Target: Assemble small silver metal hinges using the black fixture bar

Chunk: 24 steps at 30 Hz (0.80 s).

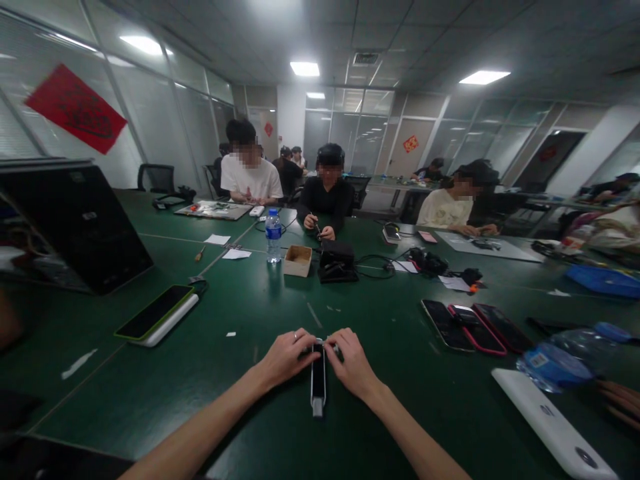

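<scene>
A slim, narrow device point(318, 377) with a black face, white edges and a pale block at its near end lies on the green table in front of me, pointing away. My left hand point(289, 353), with a ring on one finger, grips its far end from the left, thumb along the edge. From the right, my right hand point(350, 360) pinches the same far end with bent fingers. A small shiny bit shows under the right fingers, too small to name. The fingertips partly cover the device's far end.
Phones point(447, 325) and a water bottle point(560, 360) lie to the right, near a white device point(550, 420). A green-edged phone point(156, 312) rests at left by a computer case point(75, 227). Ahead stand an upright bottle point(273, 239) and a small box point(297, 268). Several people sit beyond.
</scene>
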{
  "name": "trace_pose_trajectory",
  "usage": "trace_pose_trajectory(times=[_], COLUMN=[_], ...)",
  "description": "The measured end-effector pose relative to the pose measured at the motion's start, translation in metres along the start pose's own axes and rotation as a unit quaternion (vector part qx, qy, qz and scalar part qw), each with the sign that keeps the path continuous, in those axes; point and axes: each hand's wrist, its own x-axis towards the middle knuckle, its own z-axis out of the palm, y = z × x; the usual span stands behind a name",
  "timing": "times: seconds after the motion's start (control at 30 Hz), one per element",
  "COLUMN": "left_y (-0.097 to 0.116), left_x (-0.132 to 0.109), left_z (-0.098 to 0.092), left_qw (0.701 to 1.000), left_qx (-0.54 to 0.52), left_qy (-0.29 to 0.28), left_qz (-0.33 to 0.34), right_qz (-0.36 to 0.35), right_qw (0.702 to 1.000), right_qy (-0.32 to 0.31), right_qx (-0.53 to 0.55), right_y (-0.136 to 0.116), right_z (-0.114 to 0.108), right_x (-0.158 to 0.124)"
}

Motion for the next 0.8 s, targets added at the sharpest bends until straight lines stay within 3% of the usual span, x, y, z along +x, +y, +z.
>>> trace_pose_trajectory(times=[0.13,0.3,0.57,0.8], left_y=[-0.001,-0.007,-0.009,-0.028], left_x=[-0.002,-0.003,-0.004,-0.006], left_z=[0.007,0.008,0.000,-0.008], left_qw=[0.999,0.998,0.992,0.993], left_qx=[0.014,0.002,-0.125,-0.103], left_qy=[0.021,0.034,0.011,-0.014], left_qz=[0.045,0.055,-0.015,-0.063], right_qz=[0.002,0.018,-0.029,0.007], right_qw=[0.998,0.996,0.998,1.000], right_qy=[-0.003,-0.017,-0.013,0.015], right_qx=[0.064,0.088,0.050,-0.010], right_y=[-0.011,-0.008,-0.009,0.010], right_z=[0.008,0.009,0.005,-0.005], right_x=[-0.002,-0.003,-0.004,0.000])
